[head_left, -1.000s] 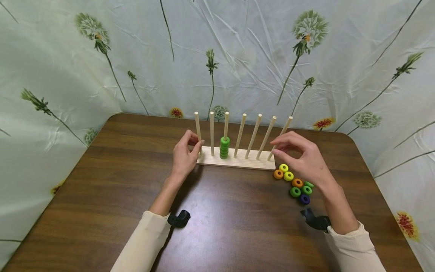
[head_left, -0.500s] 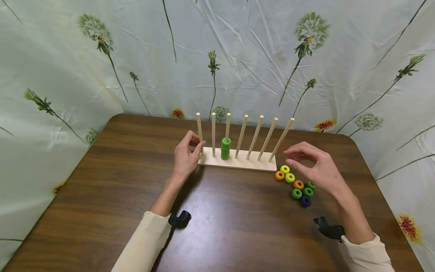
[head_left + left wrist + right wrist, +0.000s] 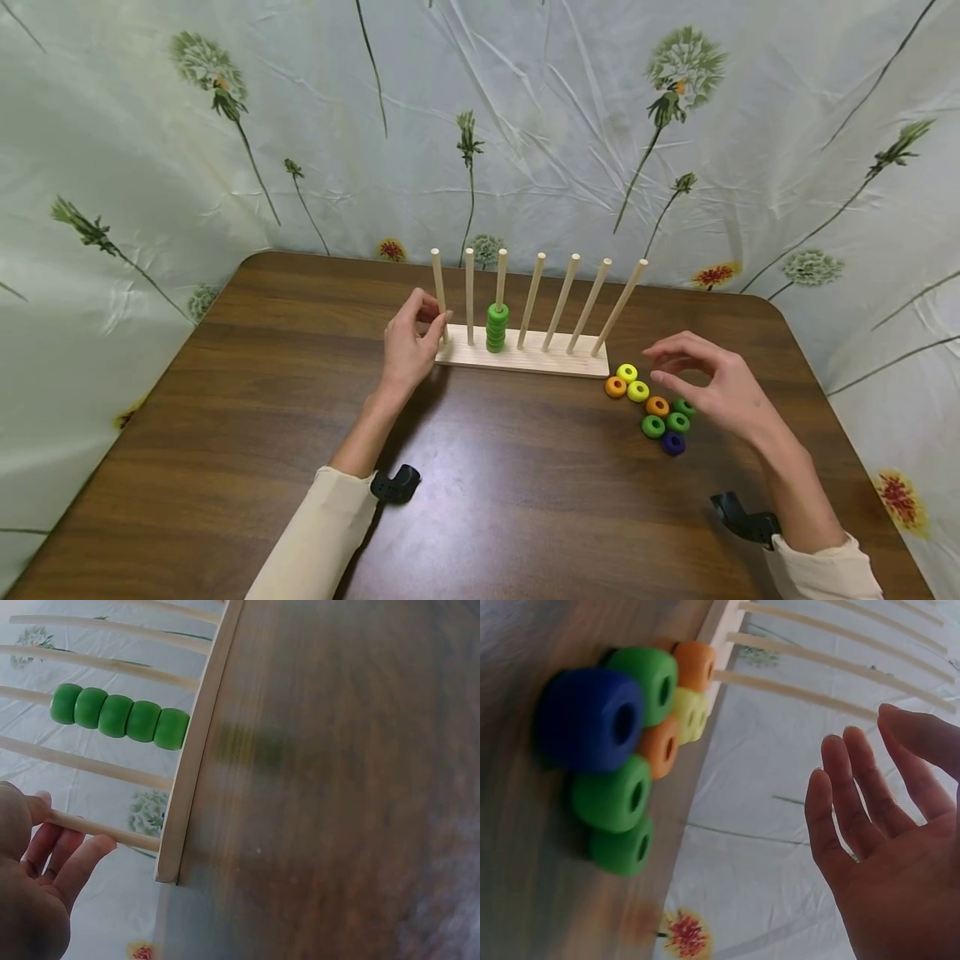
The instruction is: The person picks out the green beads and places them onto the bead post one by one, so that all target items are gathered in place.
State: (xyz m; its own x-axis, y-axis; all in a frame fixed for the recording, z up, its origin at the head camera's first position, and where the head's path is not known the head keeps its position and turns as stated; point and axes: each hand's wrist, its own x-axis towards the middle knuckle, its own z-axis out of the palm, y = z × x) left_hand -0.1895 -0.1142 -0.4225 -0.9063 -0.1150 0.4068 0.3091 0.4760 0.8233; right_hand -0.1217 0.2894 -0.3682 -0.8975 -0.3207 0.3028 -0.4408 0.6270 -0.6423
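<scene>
Left hand (image 3: 408, 350) pinches the end peg (image 3: 438, 279) of the rack (image 3: 525, 358), roughly parallel to the desk (image 3: 525, 483)'s far edge; beads (image 3: 652, 412) lie just left of the empty, loosely curved right hand (image 3: 716, 387).

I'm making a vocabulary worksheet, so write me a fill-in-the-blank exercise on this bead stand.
The stand bears ____ pegs.
The ____ hand pinches an end peg.
The stacked beads are all ____.
The loose yellow beads number ____.

Missing words: seven; left; green; two.
</scene>
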